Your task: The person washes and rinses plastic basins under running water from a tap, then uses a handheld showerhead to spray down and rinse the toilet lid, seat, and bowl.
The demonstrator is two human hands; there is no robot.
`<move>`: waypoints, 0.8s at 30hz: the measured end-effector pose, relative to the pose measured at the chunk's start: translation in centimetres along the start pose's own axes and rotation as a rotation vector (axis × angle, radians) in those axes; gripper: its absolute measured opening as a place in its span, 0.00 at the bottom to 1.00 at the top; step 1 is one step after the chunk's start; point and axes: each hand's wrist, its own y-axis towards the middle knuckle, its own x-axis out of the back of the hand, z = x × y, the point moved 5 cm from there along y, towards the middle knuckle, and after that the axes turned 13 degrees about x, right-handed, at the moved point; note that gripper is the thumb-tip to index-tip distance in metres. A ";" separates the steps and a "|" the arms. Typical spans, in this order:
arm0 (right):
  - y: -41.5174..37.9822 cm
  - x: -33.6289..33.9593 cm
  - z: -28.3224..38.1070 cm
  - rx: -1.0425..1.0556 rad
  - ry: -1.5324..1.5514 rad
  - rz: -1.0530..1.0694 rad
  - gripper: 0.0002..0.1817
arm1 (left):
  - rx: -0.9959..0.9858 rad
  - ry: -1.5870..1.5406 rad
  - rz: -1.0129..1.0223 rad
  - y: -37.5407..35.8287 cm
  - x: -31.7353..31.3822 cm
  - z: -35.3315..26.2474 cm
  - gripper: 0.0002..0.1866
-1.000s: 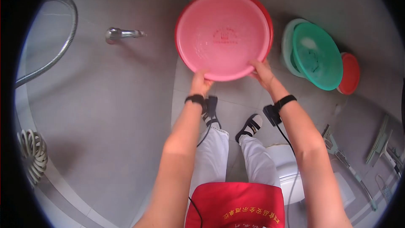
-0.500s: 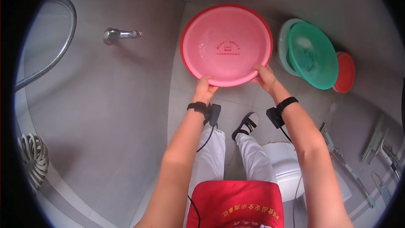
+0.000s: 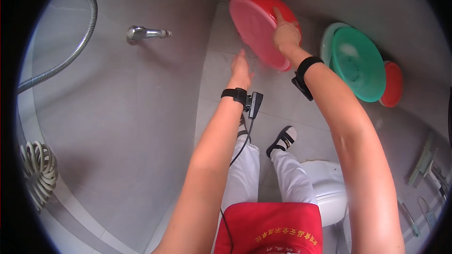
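Observation:
A large basin [image 3: 256, 28], pink inside and red outside, is tipped steeply on its side near the back wall, its pink hollow facing left. My right hand [image 3: 287, 36] grips its raised right side, fingers over the red outer surface. Just below the basin's lower left edge is my left hand [image 3: 241, 70], its fingers stretched out and holding nothing; it looks apart from the rim. Some blur, perhaps water, shows at the basin's lower edge. Black straps with small devices sit on both wrists.
Against the right wall lean a green basin [image 3: 359, 63], a white basin [image 3: 326, 44] behind it and a red basin [image 3: 393, 83]. A metal tap [image 3: 148, 33] juts from the left wall, beside a shower hose [image 3: 89, 28]. A white toilet [image 3: 329, 188] stands near my legs.
The pink basin has gone from facing me to tipped on its side. My right hand has moved up its outer side, and my left hand has come off the rim.

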 end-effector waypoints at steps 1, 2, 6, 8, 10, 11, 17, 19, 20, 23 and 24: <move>-0.8 0.9 1.4 0.042 -0.056 0.011 0.48 | -0.036 -0.059 0.024 -0.9 0.3 -1.4 0.32; -1.3 1.4 2.6 0.085 -0.112 0.022 0.48 | -0.072 -0.118 0.047 -1.9 0.9 -2.8 0.32; -1.1 0.4 3.8 0.355 -0.283 -0.139 0.49 | -0.367 -0.086 -0.195 -6.5 7.2 -6.9 0.27; -2.0 0.3 4.2 0.493 -0.369 -0.195 0.49 | -0.817 0.109 -0.493 -12.3 9.9 -8.7 0.25; -3.4 -0.6 4.3 0.630 -0.420 -0.229 0.49 | -1.281 0.307 -0.741 -22.1 9.0 -10.8 0.26; -3.8 -0.5 5.0 0.704 -0.445 -0.260 0.48 | -1.491 0.392 -0.834 -25.2 8.5 -11.7 0.27; -8.0 2.0 10.5 1.029 -0.549 -0.243 0.45 | -1.437 1.130 -0.689 -26.2 10.1 -19.9 0.22; -8.7 3.0 12.6 1.063 -0.617 -0.231 0.42 | -1.475 1.178 -0.697 -27.2 9.4 -20.9 0.19; -9.0 3.3 13.6 1.087 -0.636 -0.258 0.41 | -1.419 1.218 -0.709 -27.3 9.2 -21.2 0.19; -9.5 3.6 15.6 1.133 -0.660 -0.288 0.37 | -1.394 1.314 -0.806 -27.4 8.3 -22.5 0.19; -9.5 3.7 16.1 1.132 -0.669 -0.277 0.37 | -1.406 1.341 -0.848 -27.3 7.9 -22.8 0.20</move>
